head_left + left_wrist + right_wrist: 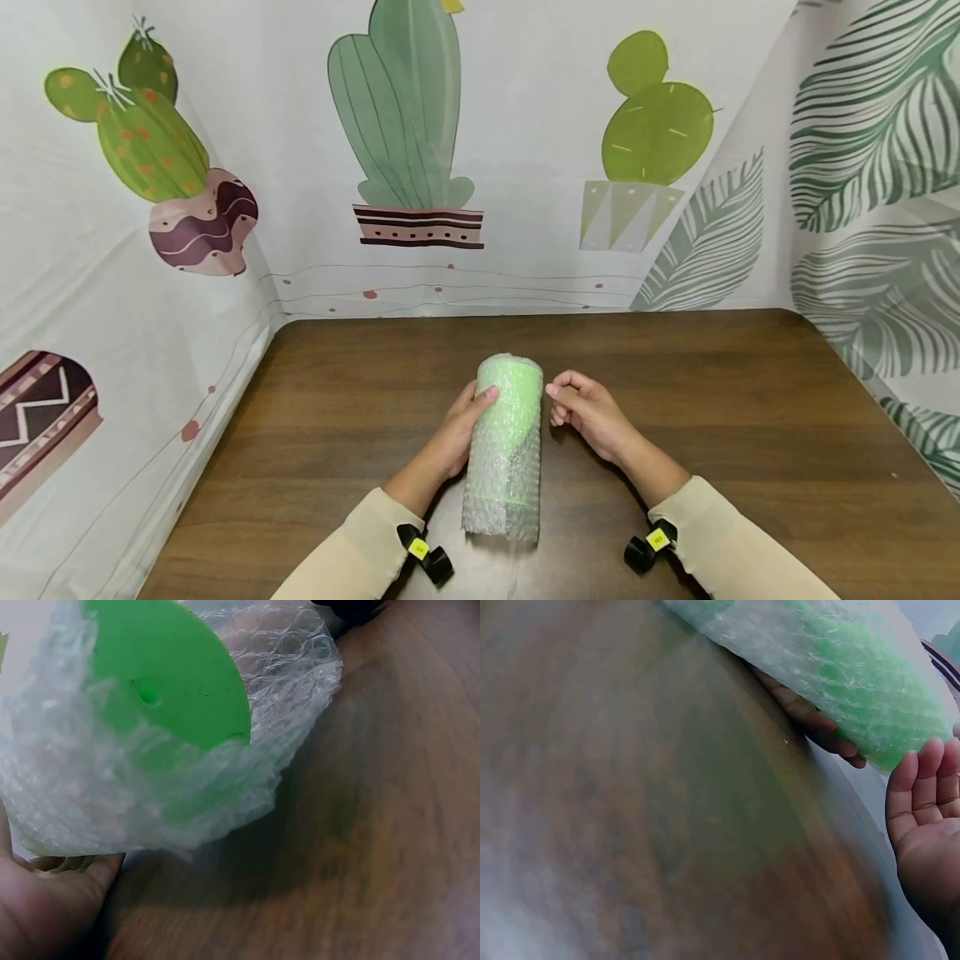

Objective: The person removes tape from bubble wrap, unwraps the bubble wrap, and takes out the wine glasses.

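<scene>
A green object wrapped in clear bubble wrap forms a tall roll (510,450) at the middle of the table. My left hand (452,429) grips its left side near the top, thumb across the front. From the right wrist view, that hand's fingers (814,720) show behind the wrapped roll. The near end hangs loose: in the left wrist view the bubble wrap (292,652) stands out past a flat, round green face (184,664) with a small dimple. Just right of the roll's top, my right hand (592,412) holds nothing, its fingers loosely bent.
Under both hands lies a brown wood-grain table (352,367). A white cloth (532,158) printed with cacti and leaves hangs behind it and along its sides. Black cameras with yellow labels are strapped to both wrists, including one wrist camera (641,553) on the right.
</scene>
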A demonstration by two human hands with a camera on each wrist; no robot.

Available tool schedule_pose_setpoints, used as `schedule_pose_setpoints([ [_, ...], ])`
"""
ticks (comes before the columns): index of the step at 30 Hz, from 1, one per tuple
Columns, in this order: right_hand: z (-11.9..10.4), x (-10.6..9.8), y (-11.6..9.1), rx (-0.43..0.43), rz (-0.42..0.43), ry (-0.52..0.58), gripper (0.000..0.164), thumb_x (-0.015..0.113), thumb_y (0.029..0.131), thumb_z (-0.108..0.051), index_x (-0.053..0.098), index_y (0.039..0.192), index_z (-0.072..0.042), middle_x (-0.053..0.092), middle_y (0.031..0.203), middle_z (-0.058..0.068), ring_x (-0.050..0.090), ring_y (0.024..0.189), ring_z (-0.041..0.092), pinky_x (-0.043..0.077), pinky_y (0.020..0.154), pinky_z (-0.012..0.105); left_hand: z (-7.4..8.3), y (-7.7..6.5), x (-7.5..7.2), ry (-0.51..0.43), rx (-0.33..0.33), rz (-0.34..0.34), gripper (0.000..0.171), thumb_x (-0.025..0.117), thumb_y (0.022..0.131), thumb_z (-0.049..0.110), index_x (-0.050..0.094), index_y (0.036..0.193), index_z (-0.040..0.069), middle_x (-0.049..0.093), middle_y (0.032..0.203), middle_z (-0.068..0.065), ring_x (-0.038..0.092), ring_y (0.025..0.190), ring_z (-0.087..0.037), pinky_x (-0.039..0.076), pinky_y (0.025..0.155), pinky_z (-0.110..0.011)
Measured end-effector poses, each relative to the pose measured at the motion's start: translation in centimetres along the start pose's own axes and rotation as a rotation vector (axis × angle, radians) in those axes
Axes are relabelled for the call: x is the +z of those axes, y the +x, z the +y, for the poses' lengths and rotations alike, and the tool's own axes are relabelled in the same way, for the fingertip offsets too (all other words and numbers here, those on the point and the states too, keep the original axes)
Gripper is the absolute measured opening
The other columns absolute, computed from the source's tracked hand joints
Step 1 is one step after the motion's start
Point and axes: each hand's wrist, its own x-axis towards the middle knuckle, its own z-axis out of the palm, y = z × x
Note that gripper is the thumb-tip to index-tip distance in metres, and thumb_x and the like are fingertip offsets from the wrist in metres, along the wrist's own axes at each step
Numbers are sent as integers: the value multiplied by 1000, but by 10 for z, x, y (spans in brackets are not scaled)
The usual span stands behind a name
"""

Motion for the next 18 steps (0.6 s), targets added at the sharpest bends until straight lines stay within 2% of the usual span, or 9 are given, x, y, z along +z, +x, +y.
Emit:
schedule_pose_setpoints([
  [5,-1,2,0,-25,4,26,10,57,102,-10,55,93,-14,52,69,-5,53,65,9,49,67,26,2,-1,2,11,-5,9,60,52,102,41,33,152,14,56,129,-17,62,103,-17,53,88,-34],
  [9,-1,2,1,-53,-2,42,12,57,101,-7,58,93,-14,60,82,-2,60,77,10,53,74,25,1,-1,3,20,-3,28,59,53,101,40,34,150,14,56,128,-18,62,101,-18,53,87,-34],
  [12,-1,1,0,-75,-8,59,12,56,101,-5,61,94,-13,65,93,0,64,86,11,56,79,25,0,-1,3,44,8,31,59,53,101,40,31,151,16,51,135,-19,59,106,-20,51,88,-33],
  [15,-1,3,0,-96,-13,77,12,56,101,-3,62,95,-12,67,97,0,66,88,11,57,82,25,-1,-1,3,61,24,17,62,47,104,42,23,156,19,40,149,-21,52,122,-27,47,99,-38],
  [16,-1,3,0,-101,-10,81,12,57,101,-3,62,95,-12,68,98,0,67,88,11,57,82,25,-2,-2,2,59,28,9,64,44,105,44,19,158,19,34,155,-21,47,130,-31,43,106,-42],
  [18,-1,4,0,-107,0,86,12,57,100,-3,62,94,-12,68,98,0,67,88,11,57,83,26,-2,-2,2,46,15,1,71,38,105,50,10,162,18,17,166,-17,27,147,-35,27,120,-50],
])
